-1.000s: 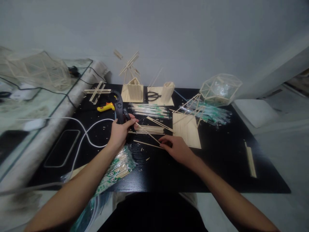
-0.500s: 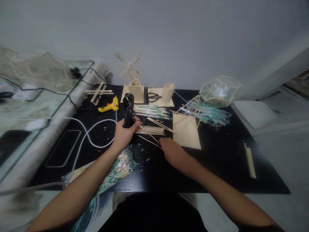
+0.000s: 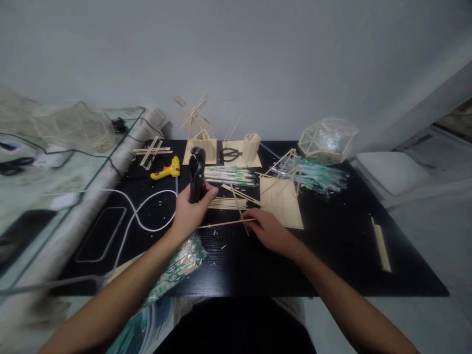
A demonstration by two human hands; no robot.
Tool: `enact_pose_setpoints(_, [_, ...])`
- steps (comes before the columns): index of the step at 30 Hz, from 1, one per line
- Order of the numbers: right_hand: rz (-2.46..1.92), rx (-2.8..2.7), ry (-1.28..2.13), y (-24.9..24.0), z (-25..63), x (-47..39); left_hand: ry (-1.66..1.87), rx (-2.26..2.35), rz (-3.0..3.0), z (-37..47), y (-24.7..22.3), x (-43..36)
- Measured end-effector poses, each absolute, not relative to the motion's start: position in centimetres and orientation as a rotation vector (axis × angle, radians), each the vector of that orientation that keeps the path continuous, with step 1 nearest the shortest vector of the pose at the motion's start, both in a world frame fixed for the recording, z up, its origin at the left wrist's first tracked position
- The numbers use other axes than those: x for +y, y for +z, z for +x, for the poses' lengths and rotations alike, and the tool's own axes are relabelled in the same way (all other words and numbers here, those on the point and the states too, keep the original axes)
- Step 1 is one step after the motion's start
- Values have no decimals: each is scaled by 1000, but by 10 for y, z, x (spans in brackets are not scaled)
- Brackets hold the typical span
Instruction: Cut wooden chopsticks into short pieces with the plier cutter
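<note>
Surface [image 3: 332, 255]: black, carries the lot; stick models along the far side, stock and scraps around the middle.
Faceted frame [image 3: 328, 140]: far right, looks complete.
Vaned model [image 3: 195, 113]: far, left of middle, looks built. Can't tell if it joins the three-sided box [image 3: 207, 151] in front.
Plain board [image 3: 282, 211]: right of middle, thin triangular frame [image 3: 283, 160] at its far part. Reads as part-built, my call.
Far boards: one under the box, the other [image 3: 233, 145] bearing a round stick cup [image 3: 251, 147] and black scissors [image 3: 231, 155]. Both builds look done or close.
Stick packets: far right [image 3: 320, 174], far middle [image 3: 230, 175], near left [image 3: 177, 268]. Plenty of stock left.
Left hand [image 3: 188, 211]: grip wrapped around the black tool [image 3: 196, 167], held upright, left of middle. No stick seen in it; can't tell how its jaws stand.
Right hand [image 3: 265, 228]: grip pinching the thin stick [image 3: 224, 223], just left of the plain board's near end. Second stick [image 3: 236, 199] crosses at the fingertips; can't tell if also pinched.
Glue gun [image 3: 165, 170]: yellow, lying far left of the tool, not in use.
Loose sticks [image 3: 226, 203]: laid in a row, middle, not built in.
Scraps [image 3: 223, 246]: short bits, near middle; suggests cutting is partway.
</note>
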State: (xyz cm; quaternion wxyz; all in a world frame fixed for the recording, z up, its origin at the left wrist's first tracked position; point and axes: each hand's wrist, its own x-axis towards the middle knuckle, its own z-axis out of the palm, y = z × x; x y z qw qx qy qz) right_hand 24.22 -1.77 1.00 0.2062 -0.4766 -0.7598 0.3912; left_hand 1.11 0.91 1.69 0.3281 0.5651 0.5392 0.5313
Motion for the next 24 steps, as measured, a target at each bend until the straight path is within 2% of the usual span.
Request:
enact_pose_setpoints(4, [-1392, -1958, 1191, -4, 236, -18, 1170, 1403, 1658, 17, 15, 5])
enact_pose_setpoints(7, [-1369, -1745, 1391, -16, 232, -16, 1019, 1334, 1716, 17, 5, 6])
enact_pose_setpoints(11, [-1268, -1524, 1571, -24, 229, -13, 1007, 1341, 1701, 14, -7, 10])
enact_pose_setpoints(24, [-1174, -1324, 1801, -25, 222, -10, 949, 1309, 1835, 11, -17, 11])
